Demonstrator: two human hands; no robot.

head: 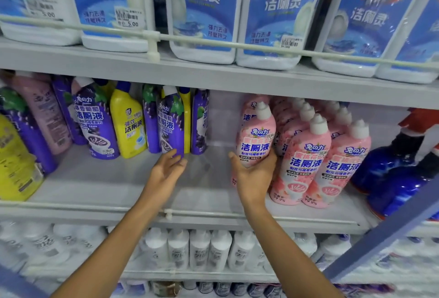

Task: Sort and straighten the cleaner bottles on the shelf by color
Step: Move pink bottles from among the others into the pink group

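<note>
Two hands in — our right hand (254, 176) curled round a pink bottle (256, 138), pink row (306, 157) just beside, left hand (166, 170) loose, touching a purple bottle (171, 124).

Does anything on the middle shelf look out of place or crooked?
Yes. A yellow bottle stands among the purple bottles at left, which lean unevenly. The right hand grips a pink bottle beside the other, neatly grouped pink ones.
</note>
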